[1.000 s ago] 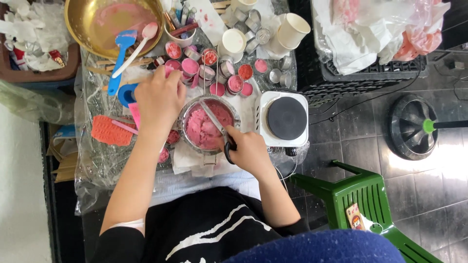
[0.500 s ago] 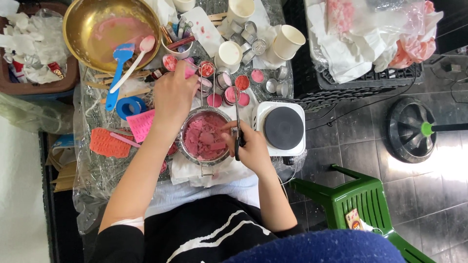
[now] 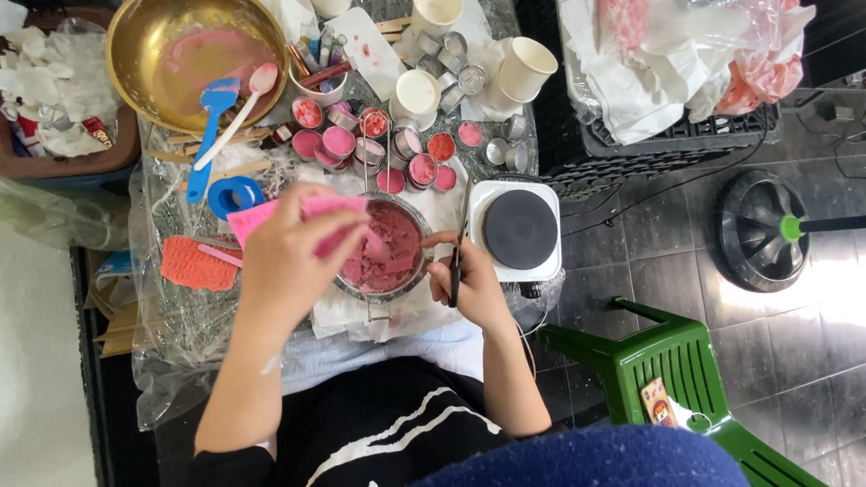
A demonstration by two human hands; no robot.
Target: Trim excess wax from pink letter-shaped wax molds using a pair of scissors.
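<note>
Pink paste is seen filling a small metal bowl (image 3: 383,257), which is set near the middle of a plastic-covered tabletop (image 3: 171,334), just left of a white single hotplate (image 3: 516,228). A pink silicone mould (image 3: 271,216) is held over the bowl's left rim by the left hand (image 3: 289,261), whose grip is clenched on it. A thin dark-handled tool (image 3: 455,271) is grasped by the right hand (image 3: 465,280) at the bowl's right edge; the tool is held roughly upright in the picture, and its tip cannot be made out.

Behind the bowl, a cluster of small round tins (image 3: 379,144) is laid out, many filled with pink or red paste. A large brass-coloured basin (image 3: 194,59), smeared pink inside, is placed at the far left, with a blue spatula (image 3: 209,135) and a pale spoon (image 3: 239,113) leaned across its rim. A blue tape roll (image 3: 233,194) and an orange textured mould (image 3: 194,264) are found left of the hand. White paper cups (image 3: 523,68) are stood at the back. A green plastic chair (image 3: 677,370) is seen on the tiled floor (image 3: 649,261) to the right.
</note>
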